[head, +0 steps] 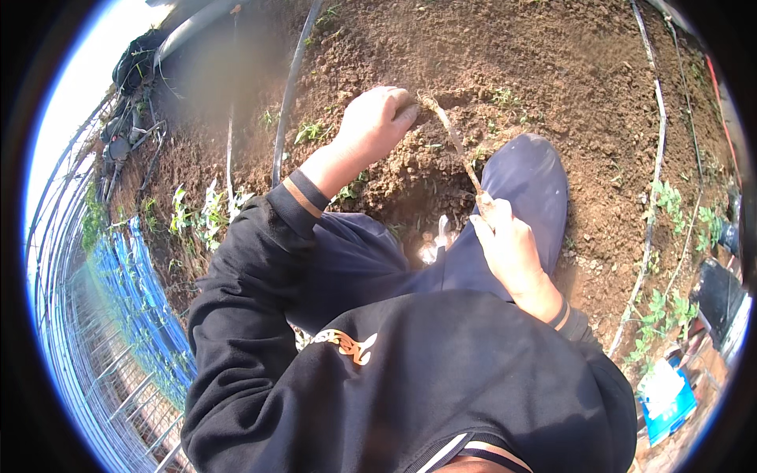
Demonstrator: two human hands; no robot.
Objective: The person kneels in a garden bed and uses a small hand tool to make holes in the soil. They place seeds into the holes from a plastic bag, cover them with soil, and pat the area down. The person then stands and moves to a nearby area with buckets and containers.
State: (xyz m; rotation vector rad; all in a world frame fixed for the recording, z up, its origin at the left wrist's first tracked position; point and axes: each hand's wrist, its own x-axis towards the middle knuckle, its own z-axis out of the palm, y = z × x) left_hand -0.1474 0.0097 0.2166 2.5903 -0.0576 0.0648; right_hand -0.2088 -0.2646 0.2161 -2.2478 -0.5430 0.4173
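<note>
My right hand [511, 251] grips the lower end of a slender stick-like tool [454, 137], in front of my raised right knee. The tool is caked with soil and slants up and left, its far end at the ground. Close to that far end, my left hand [378, 121] is curled over the loose brown soil [402, 171], fingers closed and dirty at the tips. I see nothing in it, though its palm side is hidden. Small green weeds [310, 131] grow just left of this hand, and more weeds [505, 99] stand beyond the tool.
Pale drip hoses [291, 88] run over the soil on the left, and another hose [657, 136] on the right. Leafy seedlings [210, 216] grow at left, near blue plastic sheeting [133, 284]. A blue-and-white packet [668, 396] lies lower right. Dark piping [121, 127] stands upper left.
</note>
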